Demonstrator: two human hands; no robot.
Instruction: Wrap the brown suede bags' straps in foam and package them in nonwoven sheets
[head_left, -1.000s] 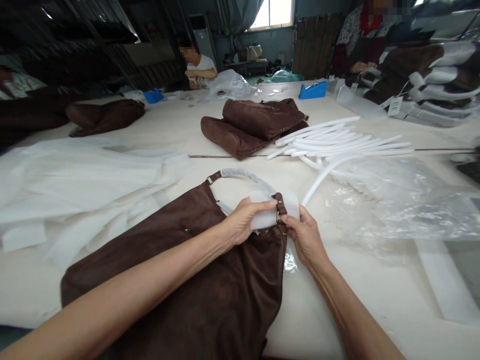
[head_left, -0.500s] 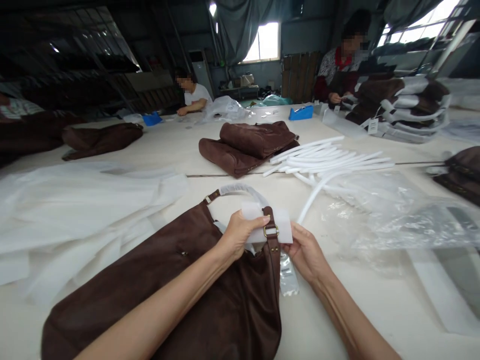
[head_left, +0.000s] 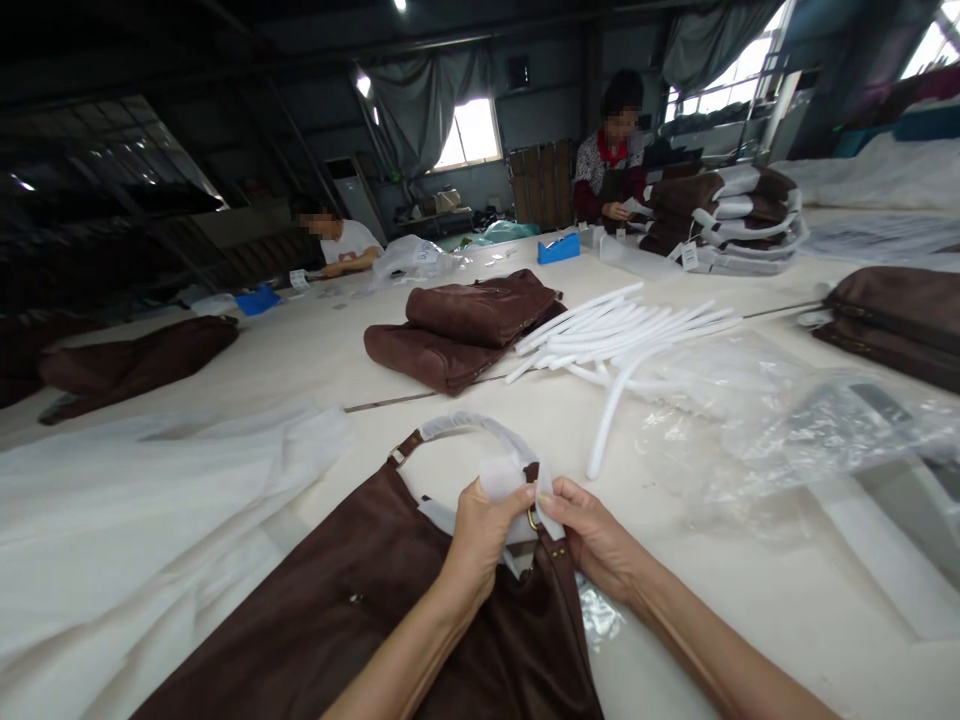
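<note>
A dark brown leather handbag (head_left: 360,590) lies on the table in front of me, its strap (head_left: 480,425) arching up, wrapped in white material. Around the strap's brass buckle sits a small white foam sheet (head_left: 551,505), partly folded over the front. My left hand (head_left: 484,530) pinches the sheet and the strap end, thumb on top. On the other side my right hand (head_left: 596,530) grips the folded edge of that sheet between thumb and fingers. Part of the buckle is hidden by the sheet. Beneath my right hand shows a small clear plastic packet (head_left: 600,615).
Ahead lie two brown bags (head_left: 465,335) beside a heap of white foam tubes (head_left: 615,330). White sheets (head_left: 150,520) spread at left, clear plastic bags (head_left: 810,430) at right. A blue tape dispenser (head_left: 559,248), stacked wrapped bags (head_left: 720,215) and two people are farther back.
My right hand has brought the sheet's right side over the front of the strap and buckle, closer to my left thumb. The whole view has shifted rightward and up.
</note>
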